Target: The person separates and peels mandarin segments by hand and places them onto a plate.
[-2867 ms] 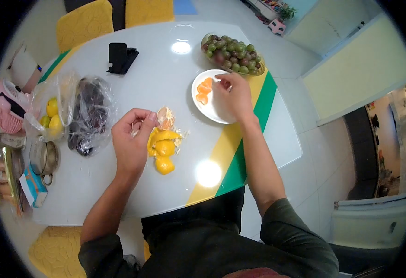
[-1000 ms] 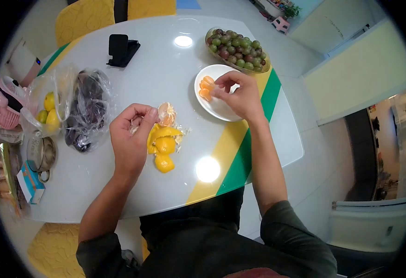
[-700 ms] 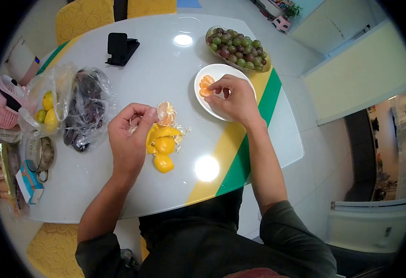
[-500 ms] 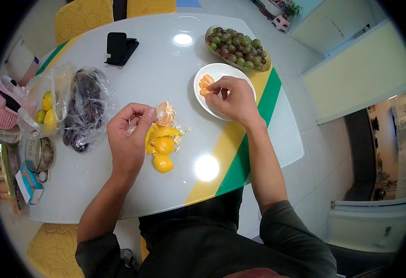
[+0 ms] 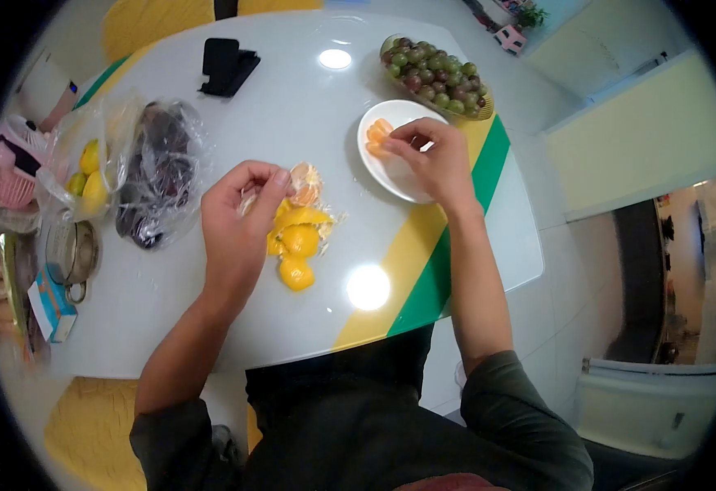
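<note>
Lower over the white round plate (image 5: 372,172) than in the earliest frame, the right hand (image 5: 442,157) is bringing its thumb and forefinger close together at the orange peeled citrus segments (image 5: 377,137), which are lying on the plate's left side; whether the fingers are gripping one is unclear. Thumb and forefinger of the left hand (image 5: 242,200) are pressing together just beside the pith-flecked piece of peeled citrus (image 5: 304,186). Below it, bright yellow curved peels (image 5: 298,240) are resting on the glossy white table (image 5: 292,327). Beyond the plate, green and reddish grapes (image 5: 431,74) are filling a clear ribbed bowl (image 5: 484,111), while clear plastic bags of fruit (image 5: 161,164) are lying left of the left hand.
</note>
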`<action>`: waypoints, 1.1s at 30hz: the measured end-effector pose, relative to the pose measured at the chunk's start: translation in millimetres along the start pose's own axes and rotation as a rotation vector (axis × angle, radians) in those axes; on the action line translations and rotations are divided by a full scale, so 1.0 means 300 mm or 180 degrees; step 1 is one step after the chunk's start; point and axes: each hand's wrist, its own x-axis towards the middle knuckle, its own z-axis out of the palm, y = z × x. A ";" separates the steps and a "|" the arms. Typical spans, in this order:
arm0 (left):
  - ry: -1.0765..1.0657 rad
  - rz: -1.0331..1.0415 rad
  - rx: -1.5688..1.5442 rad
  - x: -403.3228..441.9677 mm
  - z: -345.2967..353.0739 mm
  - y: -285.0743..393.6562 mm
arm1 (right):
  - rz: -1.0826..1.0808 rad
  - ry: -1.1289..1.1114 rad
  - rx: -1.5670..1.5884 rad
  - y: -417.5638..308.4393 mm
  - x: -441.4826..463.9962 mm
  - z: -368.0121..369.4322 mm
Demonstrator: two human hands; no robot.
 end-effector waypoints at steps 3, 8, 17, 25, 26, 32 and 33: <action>-0.0051 -0.0363 -0.0384 0.001 0.004 0.026 | -0.0028 0.0092 0.0144 -0.005 -0.002 -0.003; -0.0299 -0.0201 -0.1135 0.021 -0.029 -0.018 | -0.0126 0.0021 0.0918 -0.051 -0.010 0.000; -0.0196 0.0135 -0.1050 0.025 0.003 -0.028 | 0.0205 -0.2173 0.1602 -0.200 -0.100 0.027; -0.0339 0.0279 -0.1000 0.022 0.000 -0.022 | -0.0130 -0.1744 0.1421 -0.182 -0.114 0.074; -0.0399 0.0215 -0.0963 0.018 -0.001 -0.014 | -0.0083 -0.1555 0.1576 -0.179 -0.115 0.084; -0.0566 0.0259 -0.0665 0.005 -0.002 0.010 | -0.0302 -0.1086 0.1932 -0.181 -0.119 0.111; -0.0553 0.0255 -0.0646 0.004 -0.001 0.016 | -0.0401 -0.1095 0.1826 -0.178 -0.117 0.111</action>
